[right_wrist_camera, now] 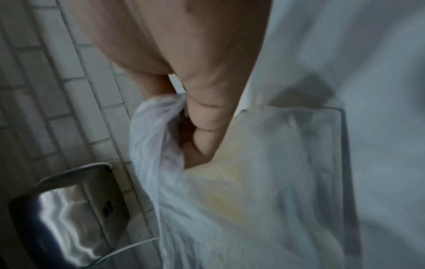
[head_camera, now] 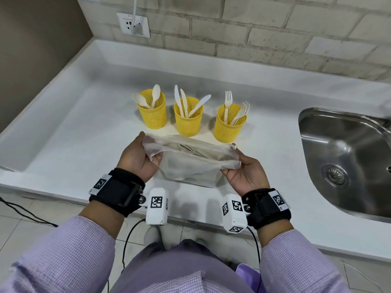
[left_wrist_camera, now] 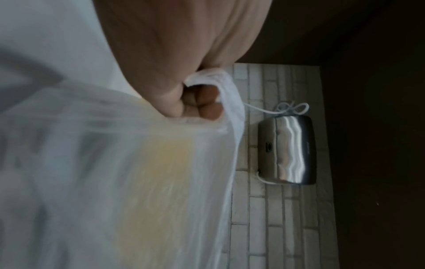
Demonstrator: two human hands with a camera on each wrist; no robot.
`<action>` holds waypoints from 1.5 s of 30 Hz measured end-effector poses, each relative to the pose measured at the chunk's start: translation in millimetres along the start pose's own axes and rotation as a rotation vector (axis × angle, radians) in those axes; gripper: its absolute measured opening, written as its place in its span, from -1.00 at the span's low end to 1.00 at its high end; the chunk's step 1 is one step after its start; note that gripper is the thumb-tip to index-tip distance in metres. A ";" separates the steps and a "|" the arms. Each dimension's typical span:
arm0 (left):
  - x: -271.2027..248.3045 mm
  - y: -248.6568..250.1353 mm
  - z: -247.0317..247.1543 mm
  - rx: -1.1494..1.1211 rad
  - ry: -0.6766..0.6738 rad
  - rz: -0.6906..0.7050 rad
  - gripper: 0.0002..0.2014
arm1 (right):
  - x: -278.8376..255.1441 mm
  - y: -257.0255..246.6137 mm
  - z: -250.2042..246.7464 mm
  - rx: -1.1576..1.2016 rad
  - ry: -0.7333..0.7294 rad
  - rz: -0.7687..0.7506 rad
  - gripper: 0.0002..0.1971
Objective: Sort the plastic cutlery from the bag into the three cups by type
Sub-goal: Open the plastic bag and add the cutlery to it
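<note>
Both hands stretch the translucent plastic bag open just above the white counter, right in front of 3 yellow mesh cups: left hand has its fingers curled round the bag's left rim, right hand pinches the right rim the same way. Cutlery shows faintly thru the film near the mouth, type unclear. Spoon cup, knife cup & fork cup already hold pieces. To do this well imo: keep the mouth taut, drop the bag's base onto the counter so 1 hand can let go, reach in w/ the right, take one piece by the handle, check type before dropping it in, don't tug hard since thin film tears
</note>
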State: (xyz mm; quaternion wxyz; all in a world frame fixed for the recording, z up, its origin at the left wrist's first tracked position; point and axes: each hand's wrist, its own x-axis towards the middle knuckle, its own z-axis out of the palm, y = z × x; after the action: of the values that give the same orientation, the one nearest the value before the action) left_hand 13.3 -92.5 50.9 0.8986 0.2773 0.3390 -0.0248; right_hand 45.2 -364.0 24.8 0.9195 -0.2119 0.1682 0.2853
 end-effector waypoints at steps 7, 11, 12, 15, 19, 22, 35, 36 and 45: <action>-14.6 7.8 3.5 0.189 -0.039 -0.097 -0.52 | -9.8 -4.1 10.2 -0.159 0.141 -0.010 -0.86; -9.0 12.0 -0.3 0.925 0.322 0.325 -0.39 | -9.8 -1.0 22.7 -0.763 0.337 -0.042 -0.65; -12.3 9.0 0.1 1.154 0.388 0.544 -0.41 | -9.9 1.9 24.8 -1.028 0.446 -0.156 -0.64; -23.8 -2.4 -3.4 1.643 0.398 0.942 -0.35 | -18.9 9.7 34.8 -1.701 0.519 -0.500 -0.61; -28.6 -4.2 5.1 1.787 0.331 0.669 -0.40 | -24.0 18.6 37.7 -2.151 0.492 -0.474 -0.56; -26.1 -3.6 5.3 1.887 0.286 0.763 -0.67 | -20.1 18.6 32.4 -2.207 0.475 -0.439 -0.59; -28.0 25.4 19.2 1.642 -0.048 0.560 -0.77 | -6.6 -9.6 18.7 -1.262 0.376 -0.322 -0.62; -27.2 28.4 18.6 1.684 -0.063 0.572 -0.78 | -5.9 -9.9 18.8 -1.121 0.373 -0.287 -0.61; -4.2 30.8 3.0 0.737 -0.010 0.040 -0.75 | 4.4 -3.1 23.9 -0.687 0.471 -0.137 -0.84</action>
State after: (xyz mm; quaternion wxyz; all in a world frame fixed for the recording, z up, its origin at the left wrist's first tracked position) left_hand 19.0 -68.7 70.2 0.7403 0.5889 0.2976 -0.1289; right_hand 55.0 -352.7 44.2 0.7487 -0.5762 0.2544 0.2066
